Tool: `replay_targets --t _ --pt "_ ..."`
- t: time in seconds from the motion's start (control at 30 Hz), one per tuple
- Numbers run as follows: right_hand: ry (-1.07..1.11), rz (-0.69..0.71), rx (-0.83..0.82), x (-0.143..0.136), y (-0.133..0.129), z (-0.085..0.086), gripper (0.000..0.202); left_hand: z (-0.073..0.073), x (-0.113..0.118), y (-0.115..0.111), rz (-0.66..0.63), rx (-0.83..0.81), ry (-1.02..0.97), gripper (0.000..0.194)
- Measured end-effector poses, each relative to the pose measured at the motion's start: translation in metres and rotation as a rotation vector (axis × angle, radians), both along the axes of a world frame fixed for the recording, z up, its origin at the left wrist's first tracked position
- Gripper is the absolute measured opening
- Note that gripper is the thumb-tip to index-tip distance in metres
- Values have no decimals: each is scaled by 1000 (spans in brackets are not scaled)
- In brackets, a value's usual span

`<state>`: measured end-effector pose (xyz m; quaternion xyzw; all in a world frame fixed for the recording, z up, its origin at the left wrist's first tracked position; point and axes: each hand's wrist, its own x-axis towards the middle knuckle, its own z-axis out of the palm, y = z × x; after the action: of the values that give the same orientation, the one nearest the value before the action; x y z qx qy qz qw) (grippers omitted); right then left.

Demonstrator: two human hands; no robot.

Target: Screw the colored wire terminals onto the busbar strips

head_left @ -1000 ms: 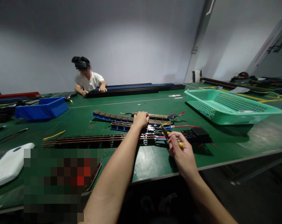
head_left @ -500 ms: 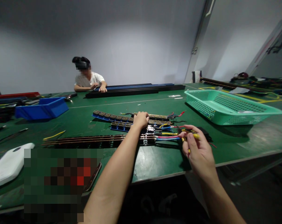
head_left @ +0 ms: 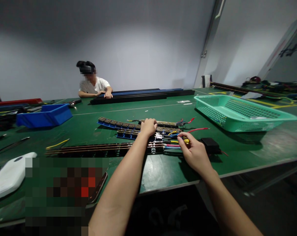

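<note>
Nearest on the green table (head_left: 163, 170), the right hand (head_left: 194, 154) pinches a yellow-handled tool (head_left: 186, 141) between curled fingers, just right of the track assembly (head_left: 128, 146). Coloured wires (head_left: 173, 144) run from that assembly's right end under the tool. Just beyond, the left hand (head_left: 148, 127) presses down on the assembly, fingers curled into a loose fist. A black box (head_left: 209, 145) sits right of the assembly, a teal basket (head_left: 241, 113) farther right, a blue bin (head_left: 44, 114) far left. Behind it, a person (head_left: 94, 83) rests hands on long black rails (head_left: 140, 93).
</note>
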<state>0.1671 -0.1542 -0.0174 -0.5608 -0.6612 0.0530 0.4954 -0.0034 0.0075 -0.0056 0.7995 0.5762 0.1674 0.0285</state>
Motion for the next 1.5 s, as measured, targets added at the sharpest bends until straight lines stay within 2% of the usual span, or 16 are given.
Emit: replay_targets --t 0.13,0.27,0.33,0.4,0.53,0.6,0.67,0.77,0.83,0.9,1.03,1.13,1.23,1.4,1.5 --pt "22 -10 26 3 0 -5 27 1 0 -1 1 -9 5 27" --pt "252 -100 115 6 5 -7 33 2 0 -2 4 -9 2 26" --pt "300 -132 141 7 6 -7 34 2 0 -2 5 -7 0 26" --pt "185 -93 107 5 5 -6 30 2 0 -1 6 -9 -1 26" --pt "-229 95 -28 0 1 -6 20 2 1 -2 7 -14 0 26" --pt "-253 125 -51 -2 2 -7 18 2 1 -2 6 -11 0 27" --pt "-68 91 -14 -1 3 -7 18 2 0 -2 5 -11 -3 27" --pt "419 23 58 3 2 0 28 3 0 -3 10 -19 -6 27" --pt "715 42 84 5 -2 9 34 3 0 -3 12 -21 -6 26" --pt "869 95 118 6 -6 22 35 3 0 -3 10 -18 -8 25" --pt "834 156 202 9 -1 47 33 3 0 -3 7 -16 -11 26" --pt "814 170 193 16 11 59 32 4 0 -4 14 -25 -13 25" --pt "833 193 165 23 11 69 29 3 0 -4 11 -20 -9 25" --pt "816 233 163 22 -1 80 30 2 1 -3 10 -10 4 26" --pt "735 212 211 24 18 76 34 3 1 -3 6 -10 7 26"
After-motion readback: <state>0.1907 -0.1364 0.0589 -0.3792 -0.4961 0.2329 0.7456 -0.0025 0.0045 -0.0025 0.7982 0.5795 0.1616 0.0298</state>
